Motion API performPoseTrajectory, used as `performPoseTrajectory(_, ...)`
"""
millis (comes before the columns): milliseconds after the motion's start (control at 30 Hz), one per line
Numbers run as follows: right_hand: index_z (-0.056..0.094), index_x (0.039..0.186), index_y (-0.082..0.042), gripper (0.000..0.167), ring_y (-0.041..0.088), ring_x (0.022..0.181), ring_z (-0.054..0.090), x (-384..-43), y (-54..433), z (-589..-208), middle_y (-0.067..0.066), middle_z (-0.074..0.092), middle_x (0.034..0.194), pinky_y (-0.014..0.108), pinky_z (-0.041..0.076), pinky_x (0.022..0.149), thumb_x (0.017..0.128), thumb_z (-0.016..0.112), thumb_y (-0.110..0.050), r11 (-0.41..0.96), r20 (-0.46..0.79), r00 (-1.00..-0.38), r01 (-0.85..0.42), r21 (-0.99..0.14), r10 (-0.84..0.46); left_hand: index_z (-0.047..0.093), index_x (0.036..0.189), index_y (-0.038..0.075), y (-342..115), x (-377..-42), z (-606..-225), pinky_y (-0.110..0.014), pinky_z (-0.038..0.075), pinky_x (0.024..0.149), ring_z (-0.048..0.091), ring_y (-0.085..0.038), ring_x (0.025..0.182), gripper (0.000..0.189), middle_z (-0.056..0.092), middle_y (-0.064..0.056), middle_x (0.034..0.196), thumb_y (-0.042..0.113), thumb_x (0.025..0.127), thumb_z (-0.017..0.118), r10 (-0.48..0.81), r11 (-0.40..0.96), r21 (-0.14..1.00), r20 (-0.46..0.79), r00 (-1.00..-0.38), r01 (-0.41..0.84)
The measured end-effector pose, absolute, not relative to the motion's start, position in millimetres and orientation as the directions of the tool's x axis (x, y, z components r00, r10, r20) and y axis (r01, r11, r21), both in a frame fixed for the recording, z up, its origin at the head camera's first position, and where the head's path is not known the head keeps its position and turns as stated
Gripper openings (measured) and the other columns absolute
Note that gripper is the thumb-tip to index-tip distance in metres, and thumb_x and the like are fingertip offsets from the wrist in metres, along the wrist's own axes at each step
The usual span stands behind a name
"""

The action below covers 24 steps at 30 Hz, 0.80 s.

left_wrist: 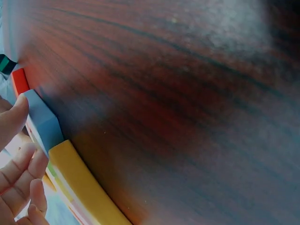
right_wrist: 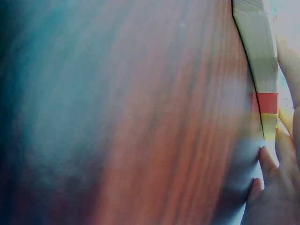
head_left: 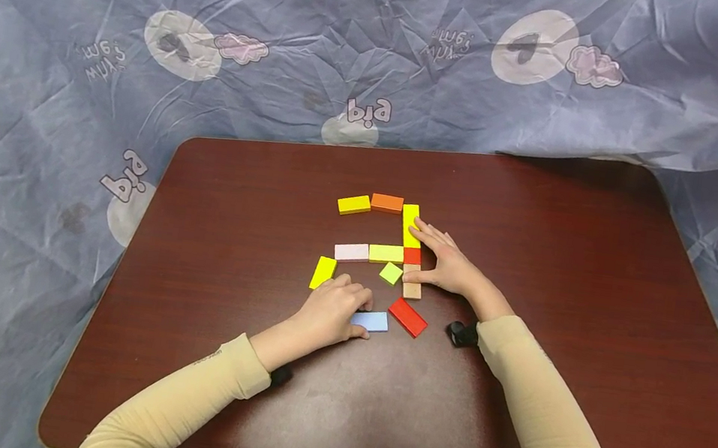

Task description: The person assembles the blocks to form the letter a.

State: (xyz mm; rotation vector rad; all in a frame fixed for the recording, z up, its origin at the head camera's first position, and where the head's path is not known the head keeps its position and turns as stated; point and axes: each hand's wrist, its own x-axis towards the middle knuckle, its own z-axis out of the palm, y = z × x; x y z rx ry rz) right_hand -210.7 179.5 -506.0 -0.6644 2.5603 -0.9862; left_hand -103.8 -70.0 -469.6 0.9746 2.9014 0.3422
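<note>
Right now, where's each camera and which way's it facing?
Head: on the head, looks forward and down at the table; left hand, right hand, sleeves show.
Left: on that wrist, looks along the table beside the blue block; left fingers show.
Right: on that wrist, looks along the table beside a square red block; right fingers show.
Head and left views share the blue block.

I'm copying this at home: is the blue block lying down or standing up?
Lying down: in the head view, the blue block shows its broad face upward.
</note>
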Motion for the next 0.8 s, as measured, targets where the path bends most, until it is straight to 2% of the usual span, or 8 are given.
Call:
performPoseTrajectory(233,0.03,0.155,-0.01,0.098,0.032,0.153,0.011,-210.8,179.5,-506.5,0.007,0.011,0.167,0.053,0.001,0.122,0.078,0.084,-0.036,0.655,-0.125,-0.842,-0.306,-0.691,-0.525,0.066,0.089,0.015,-67.6,-103.5,-472.3,-0.027,0.04,0.066,0.044,-0.013,0.075,0.033,0.069,0.005,0.086,0.037,0.074,0.087,0.595,0.781,0.229,0.01,-0.804,0.581)
performPoseTrajectory(667,0.031,0.155,-0.009,0.097,0.033,0.152,0.012,-210.9,180.5,-505.8,0.007,0.012,0.166,0.054,0.002,0.122,0.078,0.083,-0.036,0.65,-0.113,-0.841,-0.317,-0.691,-0.53,0.067,0.088,0.015,-66.0,-105.0,-471.3,-0.027,0.039,0.065,0.046,-0.014,0.075,0.034,0.069,0.004,0.084,0.039,0.073,0.087,0.581,0.787,0.236,0.032,-0.814,0.571)
performPoseTrajectory(800,0.031,0.155,-0.009,0.097,0.033,0.152,0.012,-210.3,180.5,-506.4,0.008,0.012,0.166,0.054,0.001,0.122,0.078,0.083,-0.036,0.648,-0.115,-0.84,-0.315,-0.694,-0.531,0.069,0.092,0.015,-64.5,-107.4,-469.4,-0.027,0.042,0.067,0.049,-0.013,0.078,0.031,0.068,0.004,0.085,0.04,0.078,0.083,0.558,0.797,0.247,0.048,-0.828,0.551)
